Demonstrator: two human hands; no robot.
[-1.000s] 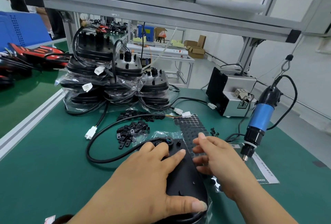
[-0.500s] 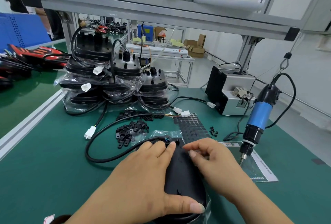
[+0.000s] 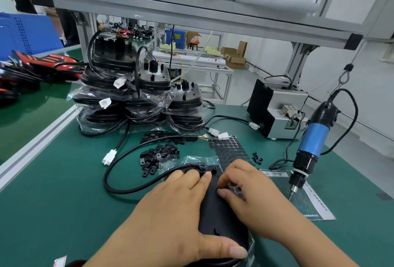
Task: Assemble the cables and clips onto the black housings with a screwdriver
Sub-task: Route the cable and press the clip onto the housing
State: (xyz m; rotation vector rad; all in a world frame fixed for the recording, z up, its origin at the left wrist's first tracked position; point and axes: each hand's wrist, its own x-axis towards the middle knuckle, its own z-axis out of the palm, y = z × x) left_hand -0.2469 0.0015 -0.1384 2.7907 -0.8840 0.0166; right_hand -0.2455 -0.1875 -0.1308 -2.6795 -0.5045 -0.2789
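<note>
Two bare hands work over one black housing [image 3: 215, 209] on a green bench [image 3: 53, 213]. The left hand [image 3: 170, 213] clasps it, thumb hooked round the near rim and fingers laid over the far end, where the cable [image 3: 132, 192] enters and loops away to that hand's left. The right hand [image 3: 249, 192], just beside it, has its fingers bent tight over the housing's right edge, above a corner of the dotted pad sheet [image 3: 229, 149]. Whether those fingertips pinch a pad cannot be told.

The step looks like fitting a small part before any clip is fastened. It calls for the left hand to pin the housing flat with the cable end trapped under its fingers, so the right can set the piece squarely and press it home. The clips [image 3: 157, 157] lie just beyond the left fingers and loose screws [image 3: 257, 158] just beyond the right knuckles. The hanging screwdriver [image 3: 310, 145] waits untouched, out to the right of the right hand. It is best brought down upright on the screw, with the cable lying clear of the bit.
</note>
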